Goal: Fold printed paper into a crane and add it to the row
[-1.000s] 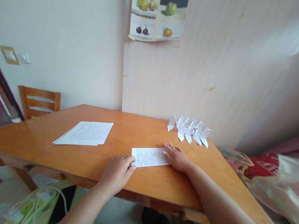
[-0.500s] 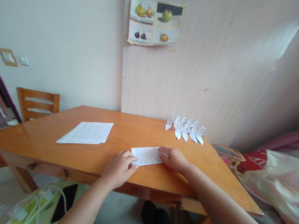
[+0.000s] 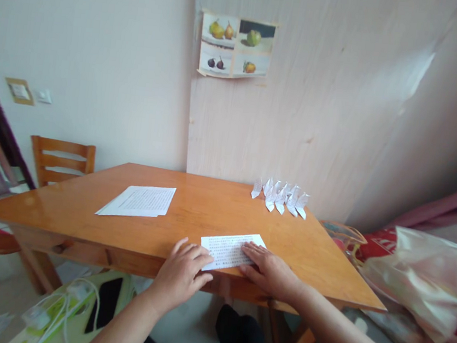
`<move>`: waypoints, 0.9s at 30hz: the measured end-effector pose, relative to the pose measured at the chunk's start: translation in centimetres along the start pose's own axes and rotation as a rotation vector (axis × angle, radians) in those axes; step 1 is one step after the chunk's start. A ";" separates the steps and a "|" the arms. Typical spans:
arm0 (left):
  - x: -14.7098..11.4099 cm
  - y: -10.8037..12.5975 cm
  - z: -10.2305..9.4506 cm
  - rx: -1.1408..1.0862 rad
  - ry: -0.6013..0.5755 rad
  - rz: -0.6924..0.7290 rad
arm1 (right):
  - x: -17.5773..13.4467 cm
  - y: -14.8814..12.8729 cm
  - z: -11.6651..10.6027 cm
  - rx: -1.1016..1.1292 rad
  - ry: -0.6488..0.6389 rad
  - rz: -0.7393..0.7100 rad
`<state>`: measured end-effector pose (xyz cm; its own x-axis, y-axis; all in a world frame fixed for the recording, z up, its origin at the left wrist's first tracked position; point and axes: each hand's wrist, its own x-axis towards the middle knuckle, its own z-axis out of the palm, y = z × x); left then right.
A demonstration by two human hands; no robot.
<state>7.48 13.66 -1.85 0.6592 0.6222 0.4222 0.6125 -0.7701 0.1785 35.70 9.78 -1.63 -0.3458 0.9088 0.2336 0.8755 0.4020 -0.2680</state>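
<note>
A printed paper sheet (image 3: 225,251), apparently folded into a rectangle, lies at the front edge of the wooden table (image 3: 191,206). My left hand (image 3: 186,268) rests at its left end, fingers spread and touching the corner, thumb apart below. Over the right part of the sheet, my right hand (image 3: 269,267) lies flat with its fingers stretched out. Several folded white paper pieces (image 3: 281,198) with pointed tips stand grouped at the back right of the table.
A stack of printed sheets (image 3: 142,201) lies on the table's left side. A wooden chair (image 3: 63,155) stands behind at left. Below the table are a power strip (image 3: 49,313) with cables and a black phone-like slab (image 3: 105,305). Plastic bags (image 3: 418,281) fill the right side.
The sheet has come toward me to the table's front edge, and more of its printed face shows. Both hands moved nearer with it; the left hand's fingers are more spread.
</note>
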 end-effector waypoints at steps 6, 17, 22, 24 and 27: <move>-0.2 0.9 -1.9 0.048 0.092 0.006 | -0.4 -1.9 -0.7 0.018 0.134 -0.081; 1.5 2.2 -6.6 0.101 0.245 -0.077 | 2.3 -5.1 -3.4 -0.049 0.383 -0.240; 2.2 4.1 -7.7 0.159 0.292 -0.028 | 3.0 -6.3 -4.1 -0.061 0.412 -0.280; 2.5 4.9 -7.9 0.178 0.273 0.010 | 3.2 -6.8 -4.3 -0.060 0.407 -0.297; 2.8 5.6 -8.1 0.216 0.252 0.036 | 3.3 -7.5 -4.5 -0.066 0.406 -0.315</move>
<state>9.26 9.93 7.54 0.5698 0.5200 0.6364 0.6870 -0.7263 -0.0217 29.46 9.25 5.36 -0.4491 0.6224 0.6410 0.7738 0.6296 -0.0693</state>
